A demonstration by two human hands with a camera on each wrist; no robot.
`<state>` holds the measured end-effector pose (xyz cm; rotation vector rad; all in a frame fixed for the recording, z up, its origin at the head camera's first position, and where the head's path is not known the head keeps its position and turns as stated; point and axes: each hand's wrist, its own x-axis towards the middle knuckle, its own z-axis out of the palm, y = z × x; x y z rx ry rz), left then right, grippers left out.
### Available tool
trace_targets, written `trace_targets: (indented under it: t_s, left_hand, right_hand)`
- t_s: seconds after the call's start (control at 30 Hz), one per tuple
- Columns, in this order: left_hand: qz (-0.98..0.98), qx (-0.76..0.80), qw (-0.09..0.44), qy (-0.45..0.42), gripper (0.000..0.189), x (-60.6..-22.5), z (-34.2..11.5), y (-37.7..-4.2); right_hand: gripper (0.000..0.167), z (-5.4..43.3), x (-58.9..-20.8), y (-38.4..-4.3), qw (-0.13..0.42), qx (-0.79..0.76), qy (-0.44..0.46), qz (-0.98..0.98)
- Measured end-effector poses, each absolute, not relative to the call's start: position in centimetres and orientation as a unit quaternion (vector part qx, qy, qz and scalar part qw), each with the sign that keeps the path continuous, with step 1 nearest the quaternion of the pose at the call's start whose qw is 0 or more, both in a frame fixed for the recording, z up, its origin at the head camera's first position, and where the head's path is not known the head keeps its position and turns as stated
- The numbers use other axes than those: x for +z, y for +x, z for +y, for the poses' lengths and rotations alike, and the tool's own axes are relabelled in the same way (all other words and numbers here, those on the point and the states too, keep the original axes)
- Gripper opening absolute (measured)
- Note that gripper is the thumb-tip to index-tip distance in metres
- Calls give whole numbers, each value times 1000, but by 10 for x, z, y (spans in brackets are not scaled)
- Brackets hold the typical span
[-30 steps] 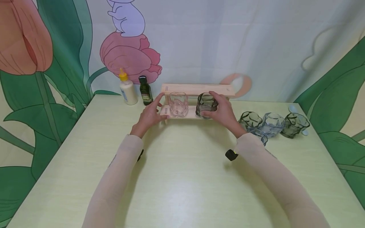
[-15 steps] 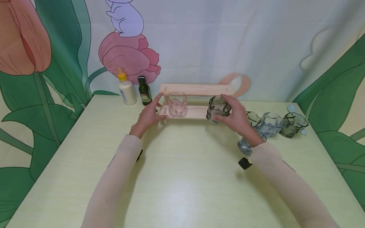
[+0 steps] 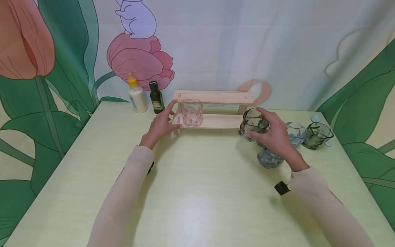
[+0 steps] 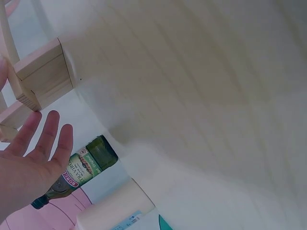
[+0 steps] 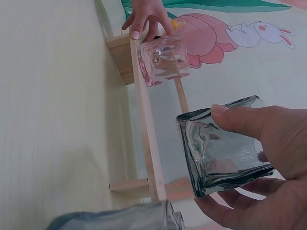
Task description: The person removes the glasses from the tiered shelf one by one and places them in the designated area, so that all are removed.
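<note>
Smoky glass tumbler (image 3: 250, 122) run-down, L to R: L hand (image 3: 161, 123), fingers spread, touches L end of wooden rack (image 3: 222, 121), pink tumbler (image 3: 192, 114) on lower tier, R hand (image 3: 276, 133) pinches smoky one, apparently raised by rack's R edge; prob. best kept level, clear of blue tumbler (image 3: 267, 159), w/ open table (image 3: 197, 185) in front.

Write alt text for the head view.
A right hand holds a dark glass near the right end of a two-tier wooden shelf, while the left hand touches the left end. A pinkish glass stands on the lower tier; more glasses stand on the table at right, two bottles at left.
</note>
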<state>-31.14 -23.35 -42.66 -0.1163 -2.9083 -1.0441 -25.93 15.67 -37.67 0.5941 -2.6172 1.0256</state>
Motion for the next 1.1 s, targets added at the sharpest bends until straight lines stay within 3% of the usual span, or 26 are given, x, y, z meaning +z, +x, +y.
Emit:
trace_targets:
  t_s: [0.67, 1.1]
  left_hand:
    - [-944, -327, 23, -34, 101, -426, -233, -312]
    - [-944, -328, 21, -36, 100, -427, -233, -312]
  right_hand:
    - [87, 218, -378, -226, 127, 351, 138, -917]
    - [89, 244, -383, -217, 151, 334, 117, -923]
